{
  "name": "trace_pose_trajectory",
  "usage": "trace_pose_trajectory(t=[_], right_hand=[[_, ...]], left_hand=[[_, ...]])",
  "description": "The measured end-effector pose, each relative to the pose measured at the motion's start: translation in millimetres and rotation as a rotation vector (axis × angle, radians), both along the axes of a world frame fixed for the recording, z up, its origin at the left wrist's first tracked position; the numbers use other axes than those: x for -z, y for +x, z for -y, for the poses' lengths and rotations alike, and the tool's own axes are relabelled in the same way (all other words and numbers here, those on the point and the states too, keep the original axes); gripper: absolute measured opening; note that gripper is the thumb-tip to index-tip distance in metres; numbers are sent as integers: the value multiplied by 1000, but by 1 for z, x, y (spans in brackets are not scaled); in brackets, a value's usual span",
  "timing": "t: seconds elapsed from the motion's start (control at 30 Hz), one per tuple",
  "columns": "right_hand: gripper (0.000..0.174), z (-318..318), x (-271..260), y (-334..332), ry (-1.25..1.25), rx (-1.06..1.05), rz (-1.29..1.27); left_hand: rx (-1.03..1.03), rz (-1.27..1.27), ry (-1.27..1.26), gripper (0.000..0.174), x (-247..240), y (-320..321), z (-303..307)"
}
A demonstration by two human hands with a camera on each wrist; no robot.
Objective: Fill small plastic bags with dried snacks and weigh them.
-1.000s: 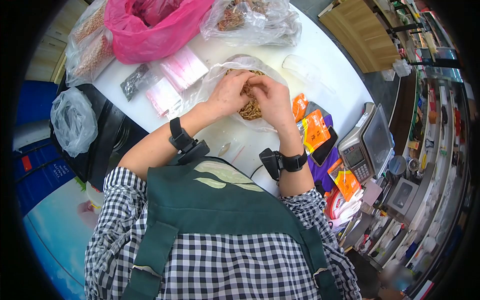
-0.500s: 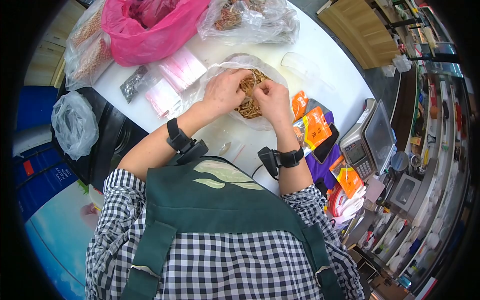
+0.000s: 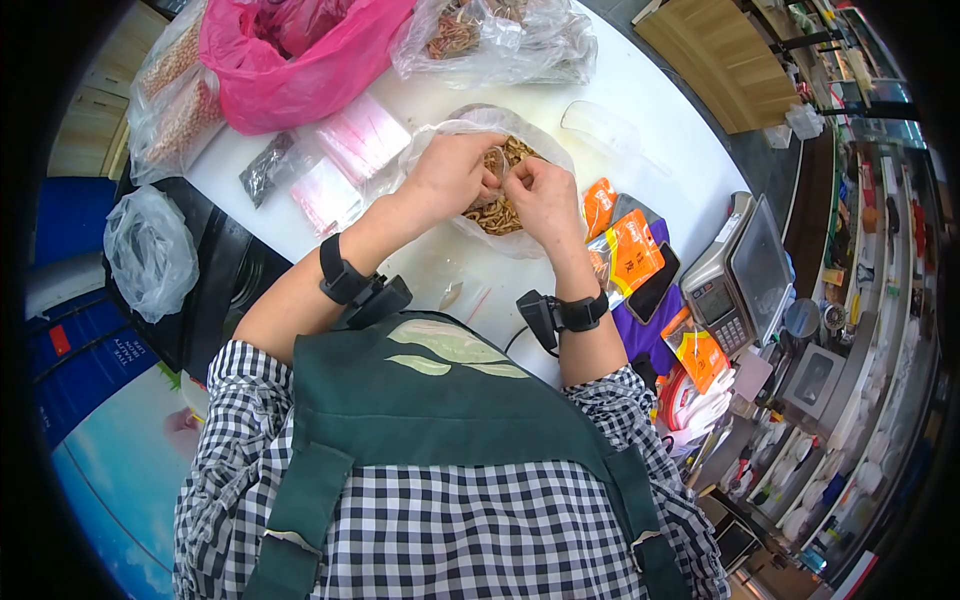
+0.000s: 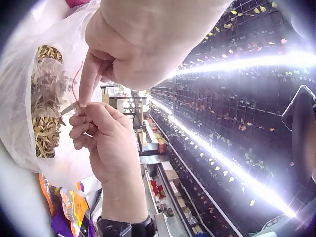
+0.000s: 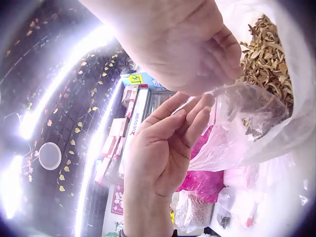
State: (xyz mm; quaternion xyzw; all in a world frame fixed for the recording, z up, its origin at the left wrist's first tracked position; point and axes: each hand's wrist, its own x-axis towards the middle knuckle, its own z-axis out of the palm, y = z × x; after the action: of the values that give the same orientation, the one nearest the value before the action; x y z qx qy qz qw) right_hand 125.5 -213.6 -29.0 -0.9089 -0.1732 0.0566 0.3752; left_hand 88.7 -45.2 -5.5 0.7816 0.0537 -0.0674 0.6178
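My left hand [image 3: 450,172] and right hand [image 3: 546,205] meet over a large translucent plastic bag [image 3: 508,247], which lies open on the table. Brown dried slices [image 5: 266,59] fill it. Between my fingertips is a small clear zip bag [image 5: 254,106] with more slices inside; a red line [image 4: 75,81] runs along its mouth. My right thumb and forefinger pinch one end of that mouth. The left fingers bend down to the same edge close by, thumb and forefinger on the film. The small bag's lower part hangs against the loose slices.
On the white table [image 3: 690,150], flat zip bags [image 3: 365,135], a pink bag [image 3: 290,85] and a bag of dried goods [image 3: 500,45] lie beyond my hands. To the right are orange packets [image 3: 635,258], a phone [image 3: 653,285] and a scale [image 3: 735,275].
The hands first drew a little apart at the small bag's mouth. Since then my left hand has turned, and its fingertips have come down closer to the right fingertips.
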Motion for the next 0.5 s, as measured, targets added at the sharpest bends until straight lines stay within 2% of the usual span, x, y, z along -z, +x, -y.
trace_pose_trajectory(t=[0.07,0.1,0.17,0.27,0.4,0.5], right_hand=[[16,0,1,1,23,9,-88],[16,0,1,1,23,10,-87],[16,1,1,1,1,-5,-13],[15,-1,-8,0,35,22,-101],[17,2,0,1,75,-14,-85],[17,3,2,1,66,-7,-114]], left_hand=[[89,281,281,40,-1,-1,-1],[90,282,281,40,0,-1,-2],[55,531,493,37,4,1,-3],[19,525,481,33,17,2,-6],[-57,550,507,29,8,-2,-7],[-68,403,581,28,11,-3,-8]])
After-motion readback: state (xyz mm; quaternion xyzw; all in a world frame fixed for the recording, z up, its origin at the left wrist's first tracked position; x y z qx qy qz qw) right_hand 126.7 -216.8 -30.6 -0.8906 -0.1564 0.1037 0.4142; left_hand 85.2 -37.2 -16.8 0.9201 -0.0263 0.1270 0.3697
